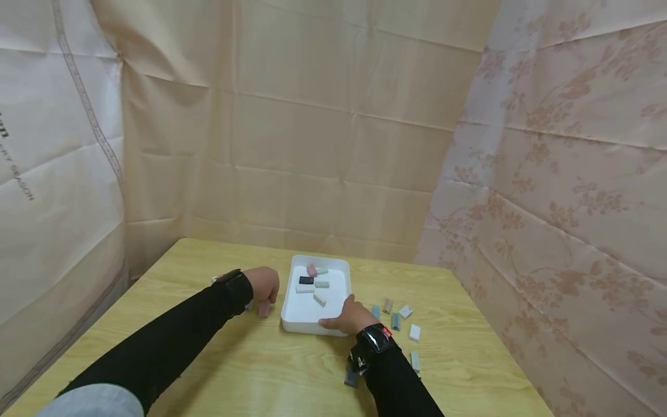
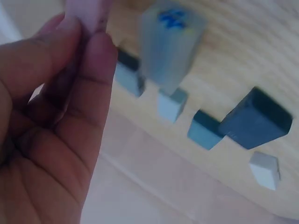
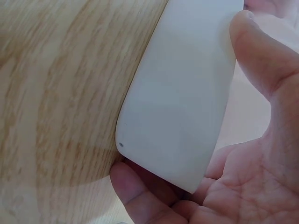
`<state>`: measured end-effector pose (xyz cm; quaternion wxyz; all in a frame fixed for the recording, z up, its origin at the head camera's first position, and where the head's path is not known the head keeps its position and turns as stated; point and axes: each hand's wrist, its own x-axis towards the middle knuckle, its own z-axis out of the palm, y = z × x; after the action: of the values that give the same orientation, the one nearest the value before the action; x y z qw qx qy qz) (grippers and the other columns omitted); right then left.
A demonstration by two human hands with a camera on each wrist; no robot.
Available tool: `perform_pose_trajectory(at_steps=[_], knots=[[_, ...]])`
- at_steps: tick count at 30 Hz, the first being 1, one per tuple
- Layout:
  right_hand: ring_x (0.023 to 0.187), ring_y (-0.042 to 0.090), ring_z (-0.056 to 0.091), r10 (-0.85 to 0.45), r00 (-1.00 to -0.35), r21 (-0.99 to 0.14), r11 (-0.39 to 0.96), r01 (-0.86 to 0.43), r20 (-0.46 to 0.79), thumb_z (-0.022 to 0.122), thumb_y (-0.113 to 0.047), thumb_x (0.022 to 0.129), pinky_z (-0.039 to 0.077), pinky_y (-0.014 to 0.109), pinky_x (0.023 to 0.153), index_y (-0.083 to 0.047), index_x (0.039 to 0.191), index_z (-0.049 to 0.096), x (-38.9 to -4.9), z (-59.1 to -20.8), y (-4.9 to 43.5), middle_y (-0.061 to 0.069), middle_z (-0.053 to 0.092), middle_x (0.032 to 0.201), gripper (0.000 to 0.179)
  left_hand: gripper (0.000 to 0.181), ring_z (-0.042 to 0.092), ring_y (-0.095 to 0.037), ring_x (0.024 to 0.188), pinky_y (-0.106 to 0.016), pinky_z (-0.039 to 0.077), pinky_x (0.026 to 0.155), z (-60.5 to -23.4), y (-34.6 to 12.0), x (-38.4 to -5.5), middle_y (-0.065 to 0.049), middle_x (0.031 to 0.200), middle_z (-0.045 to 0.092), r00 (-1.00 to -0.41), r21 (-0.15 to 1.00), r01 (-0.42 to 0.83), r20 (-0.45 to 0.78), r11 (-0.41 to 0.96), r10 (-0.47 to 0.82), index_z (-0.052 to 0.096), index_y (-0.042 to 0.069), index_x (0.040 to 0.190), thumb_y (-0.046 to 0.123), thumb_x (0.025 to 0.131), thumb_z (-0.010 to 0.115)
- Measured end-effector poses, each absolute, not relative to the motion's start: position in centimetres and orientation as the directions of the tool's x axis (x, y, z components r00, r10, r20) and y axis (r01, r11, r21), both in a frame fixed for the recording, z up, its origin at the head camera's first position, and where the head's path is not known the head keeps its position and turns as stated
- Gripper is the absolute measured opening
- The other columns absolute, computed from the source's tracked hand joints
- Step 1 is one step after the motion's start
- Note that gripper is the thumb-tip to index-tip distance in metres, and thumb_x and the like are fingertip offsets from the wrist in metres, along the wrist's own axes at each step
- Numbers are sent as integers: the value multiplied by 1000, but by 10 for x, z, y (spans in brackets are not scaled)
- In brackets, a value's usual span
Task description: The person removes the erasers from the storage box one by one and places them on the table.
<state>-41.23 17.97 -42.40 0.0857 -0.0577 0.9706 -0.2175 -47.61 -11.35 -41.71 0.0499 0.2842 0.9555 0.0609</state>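
My left hand (image 1: pixel 264 284) is on the left of the white tray (image 1: pixel 307 328), close over the table, and pinches a small pink block (image 1: pixel 264 307) between thumb and fingers. In the left wrist view, the pink block (image 2: pixel 89 14) is cut off at the top edge. My right hand (image 1: pixel 350 317) grips the tray's near right corner, thumb at the rim and fingers curled round the outer wall (image 3: pixel 177 98). Inside the tray lie several small blocks, among them a black one (image 1: pixel 306 280), a white one (image 1: pixel 305 289) and a cream one (image 1: pixel 319 299).
Right of the tray, several loose blocks lie on the table, including a blue one (image 1: pixel 395 321) and a white one (image 1: pixel 414 332). A dark block (image 1: pixel 351 375) sits beside the right wrist. In the left wrist view, a pale bluish block (image 2: pixel 168 51) bears a blue mark. Cloth hangs around the table.
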Motion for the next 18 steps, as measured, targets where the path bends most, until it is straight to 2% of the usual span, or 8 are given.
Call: perform_pose_trajectory(at_steps=[5,8,9,11,14,15,18], knots=[[130,39,60,-146,-980,-439,896,-72,-138,81,-62,85,48,54,112,14,158,26,-417,-427,181,33,51,152,119,23,45,-9,60,-25,45,59,-423,-106,-477,10,63,59,-835,26,547,-48,836,548,71,15,64,5,75,88],[123,37,61,-141,-981,-448,892,-66,-135,82,-62,85,49,53,110,15,158,26,-421,-427,183,33,53,149,119,33,47,-10,62,-27,45,60,-420,-95,-475,9,66,59,-830,-88,556,5,827,558,66,16,67,5,64,97],[121,36,60,-137,-981,-449,891,-63,-135,82,-62,85,49,53,110,14,158,26,-422,-426,183,33,54,147,120,33,49,-11,63,-27,47,61,-418,-90,-474,7,68,60,-818,-134,564,47,815,573,66,15,69,5,64,97],[119,36,61,-136,-982,-445,893,-63,-134,82,-62,85,50,53,109,15,158,25,-424,-427,184,33,54,147,120,31,55,-13,67,-30,52,65,-415,-76,-473,3,75,63,-784,-212,572,140,792,604,69,14,76,6,66,97],[125,38,61,-151,-980,-455,887,-78,-127,81,-62,85,49,53,110,17,158,24,-424,-430,185,35,52,149,121,16,64,-18,72,-33,56,69,-417,-53,-474,-2,85,67,-693,-263,607,288,750,661,74,12,84,3,80,87],[128,40,60,-156,-979,-463,883,-79,-128,81,-62,86,49,54,110,17,158,23,-422,-431,185,36,51,151,122,14,66,-19,73,-34,57,70,-420,-45,-475,-3,88,68,-668,-243,630,315,738,674,77,13,86,-1,85,80],[136,44,57,-165,-978,-487,870,-82,-130,82,-61,86,47,55,112,17,159,22,-422,-436,183,37,46,155,122,23,69,-18,85,-32,58,78,-436,-26,-482,-2,99,71,-598,-229,716,288,660,748,81,17,104,1,88,76]])
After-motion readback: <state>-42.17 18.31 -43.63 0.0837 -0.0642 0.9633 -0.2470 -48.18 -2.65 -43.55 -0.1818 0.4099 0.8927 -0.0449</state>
